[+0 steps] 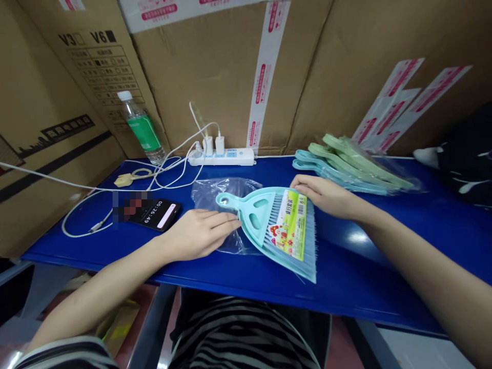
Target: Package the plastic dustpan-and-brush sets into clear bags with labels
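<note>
A light-blue dustpan and brush set (251, 218) lies in front of me, its handle pointing left and its grey-blue bristles to the right. A colourful printed label (291, 225) covers part of the bristles. My left hand (202, 233) has its fingers together, the tips on the rim just below the handle. My right hand (319, 193) grips the far edge by the label's upper corner, fingers curled. Beneath the handle and my left fingers is a crumpled clear plastic bag (209, 192), partly hidden by the set.
More dustpan sets (346, 161), green and blue in clear wrap, lie at the back right. Behind are a power strip (242, 157) with white cables, a water bottle (143, 128) and cardboard walls (215, 66). A phone (163, 214) rests left on the blue table (369, 277).
</note>
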`<action>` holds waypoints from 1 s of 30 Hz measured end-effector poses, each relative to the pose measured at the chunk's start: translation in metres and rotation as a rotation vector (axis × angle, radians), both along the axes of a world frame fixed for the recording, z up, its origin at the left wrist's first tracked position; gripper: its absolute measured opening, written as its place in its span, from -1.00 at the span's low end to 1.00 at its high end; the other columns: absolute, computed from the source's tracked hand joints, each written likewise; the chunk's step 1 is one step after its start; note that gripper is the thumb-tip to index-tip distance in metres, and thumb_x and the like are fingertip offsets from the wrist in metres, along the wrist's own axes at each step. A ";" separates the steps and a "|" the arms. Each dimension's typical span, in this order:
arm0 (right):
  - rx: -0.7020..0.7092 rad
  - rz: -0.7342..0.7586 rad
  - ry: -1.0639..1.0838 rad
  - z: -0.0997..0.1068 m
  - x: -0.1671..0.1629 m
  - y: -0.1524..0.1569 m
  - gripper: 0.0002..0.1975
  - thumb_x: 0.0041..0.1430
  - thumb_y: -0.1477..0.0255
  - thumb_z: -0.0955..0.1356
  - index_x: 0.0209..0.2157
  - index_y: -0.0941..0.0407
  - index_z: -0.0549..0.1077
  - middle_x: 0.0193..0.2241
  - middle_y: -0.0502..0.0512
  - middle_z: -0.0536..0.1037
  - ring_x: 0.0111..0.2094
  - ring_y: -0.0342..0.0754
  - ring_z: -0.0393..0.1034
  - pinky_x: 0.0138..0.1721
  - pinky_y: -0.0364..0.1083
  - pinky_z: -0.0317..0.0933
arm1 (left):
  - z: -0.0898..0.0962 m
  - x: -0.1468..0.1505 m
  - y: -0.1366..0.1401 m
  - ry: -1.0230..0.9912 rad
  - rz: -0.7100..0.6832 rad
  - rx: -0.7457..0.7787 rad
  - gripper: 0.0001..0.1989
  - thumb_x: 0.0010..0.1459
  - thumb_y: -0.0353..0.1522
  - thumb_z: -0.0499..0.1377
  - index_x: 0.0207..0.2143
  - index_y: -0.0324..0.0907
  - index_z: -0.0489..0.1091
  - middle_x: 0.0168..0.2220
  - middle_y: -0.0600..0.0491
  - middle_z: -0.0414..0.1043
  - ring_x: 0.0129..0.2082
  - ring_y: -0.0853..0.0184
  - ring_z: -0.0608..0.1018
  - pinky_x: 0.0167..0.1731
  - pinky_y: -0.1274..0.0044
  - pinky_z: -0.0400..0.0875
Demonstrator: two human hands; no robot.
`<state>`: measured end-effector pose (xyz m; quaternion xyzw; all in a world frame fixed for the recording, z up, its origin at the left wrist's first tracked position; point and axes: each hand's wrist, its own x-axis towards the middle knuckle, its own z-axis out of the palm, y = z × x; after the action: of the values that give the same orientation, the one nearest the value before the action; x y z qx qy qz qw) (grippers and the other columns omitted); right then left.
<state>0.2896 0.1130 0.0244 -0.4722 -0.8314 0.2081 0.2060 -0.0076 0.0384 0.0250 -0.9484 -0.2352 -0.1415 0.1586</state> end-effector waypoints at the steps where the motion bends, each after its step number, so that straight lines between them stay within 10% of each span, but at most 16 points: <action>1: -0.002 0.003 0.001 0.000 0.000 0.000 -0.80 0.10 0.31 0.14 -0.52 0.03 0.27 -0.57 0.01 0.41 -0.52 -0.05 0.29 -0.48 -0.08 0.15 | 0.000 0.000 0.000 0.008 -0.002 -0.022 -0.67 0.32 -0.43 -0.12 0.00 -0.21 0.35 -0.07 0.00 0.51 -0.20 0.37 0.58 -0.22 0.53 0.49; 30: 0.012 -0.068 0.066 -0.016 -0.004 0.004 -0.82 0.11 0.34 0.16 -0.52 0.02 0.26 -0.56 0.02 0.45 -0.50 -0.04 0.32 -0.46 -0.08 0.17 | -0.006 0.001 0.003 0.079 0.039 -0.255 -0.51 0.27 -0.47 -0.09 0.25 -0.28 0.03 0.23 -0.18 0.17 0.26 0.21 0.19 0.19 0.28 0.23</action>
<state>0.2854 0.1166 0.0089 -0.4918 -0.8088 0.2117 0.2431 -0.0066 0.0414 0.0193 -0.9610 -0.2633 -0.0698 0.0485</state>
